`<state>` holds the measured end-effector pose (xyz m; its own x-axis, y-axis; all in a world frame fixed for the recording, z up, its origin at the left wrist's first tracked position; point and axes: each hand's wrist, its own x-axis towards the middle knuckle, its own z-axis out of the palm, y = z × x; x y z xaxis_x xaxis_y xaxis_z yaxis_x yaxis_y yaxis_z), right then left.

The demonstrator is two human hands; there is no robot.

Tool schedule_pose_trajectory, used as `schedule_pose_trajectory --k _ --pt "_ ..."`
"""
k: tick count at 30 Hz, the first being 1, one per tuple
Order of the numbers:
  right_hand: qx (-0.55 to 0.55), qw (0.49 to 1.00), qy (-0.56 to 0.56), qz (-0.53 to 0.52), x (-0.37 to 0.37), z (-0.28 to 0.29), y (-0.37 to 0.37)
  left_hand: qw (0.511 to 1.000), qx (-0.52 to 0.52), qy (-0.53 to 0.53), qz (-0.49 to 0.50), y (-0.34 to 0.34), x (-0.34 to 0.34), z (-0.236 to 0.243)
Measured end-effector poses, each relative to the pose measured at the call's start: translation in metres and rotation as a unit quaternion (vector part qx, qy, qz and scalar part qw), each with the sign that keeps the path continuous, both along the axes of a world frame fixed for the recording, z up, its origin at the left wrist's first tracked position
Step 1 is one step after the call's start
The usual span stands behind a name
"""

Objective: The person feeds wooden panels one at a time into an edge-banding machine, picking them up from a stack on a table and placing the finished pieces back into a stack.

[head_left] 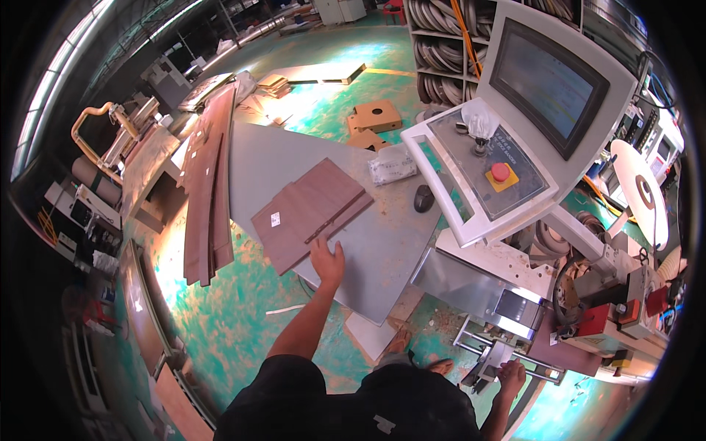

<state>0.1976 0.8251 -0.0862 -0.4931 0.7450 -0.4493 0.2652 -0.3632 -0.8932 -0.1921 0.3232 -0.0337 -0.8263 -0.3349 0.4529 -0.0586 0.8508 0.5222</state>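
Brown panels (309, 198) lie stacked on a grey tabletop (272, 154), a white label on the top one. Along their near right side runs a narrow brown strip (342, 217). My left hand (326, 262) reaches to the near edge of the stack, fingertips at the strip's end, thumb spread apart. At the lower right, my right hand (511, 375) has curled fingers at a metal guide block (491, 361) mounted on rails. Part of its grip is hidden. Another brown panel (570, 349) lies in the machine beyond that hand.
A control console (482, 165) with screen and red button (500, 172) overhangs the table's right side. A black mouse (423, 198) and a white packet (392, 167) lie near it. Long brown boards (206, 191) are piled left of the table. Edging coils (441, 55) fill a rack behind.
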Motion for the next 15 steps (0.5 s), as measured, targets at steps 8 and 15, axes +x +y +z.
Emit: schedule_pose_trajectory --k 8,15 --pt "-0.004 0.997 0.001 0.083 -0.024 0.017 -0.059 0.975 -0.181 -0.121 -0.053 -0.146 -0.04 -0.023" --pt "-0.02 0.998 -0.022 0.063 -0.04 0.025 -0.111 0.973 -0.162 -0.16 -0.024 -0.138 -0.036 0.019"
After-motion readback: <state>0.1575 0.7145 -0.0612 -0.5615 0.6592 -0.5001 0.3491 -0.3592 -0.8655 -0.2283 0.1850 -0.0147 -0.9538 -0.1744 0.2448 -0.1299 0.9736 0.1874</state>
